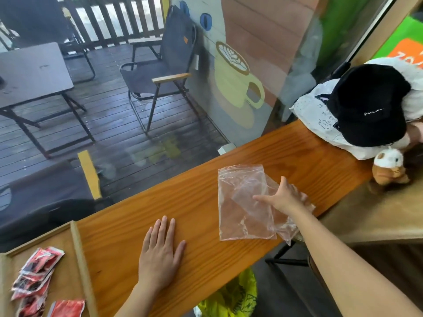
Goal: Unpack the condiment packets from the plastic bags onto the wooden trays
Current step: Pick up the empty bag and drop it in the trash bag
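Note:
Two clear plastic bags (242,207) lie overlapping and flat on the wooden counter (183,197), with nothing visible inside them. My right hand (282,196) rests on top of them with fingers spread, pressing on the right-hand bag. My left hand (161,250) lies palm down on the bare counter, fingers apart, holding nothing. At the lower left a wooden tray (77,255) holds several red condiment packets (36,275), partly cut off by the frame edge.
A black cap (368,104) on a white bag and a small plush toy (389,168) sit at the counter's far right. A glass wall runs along the counter's far edge. A yellow plastic bag (231,296) lies below the counter's near edge.

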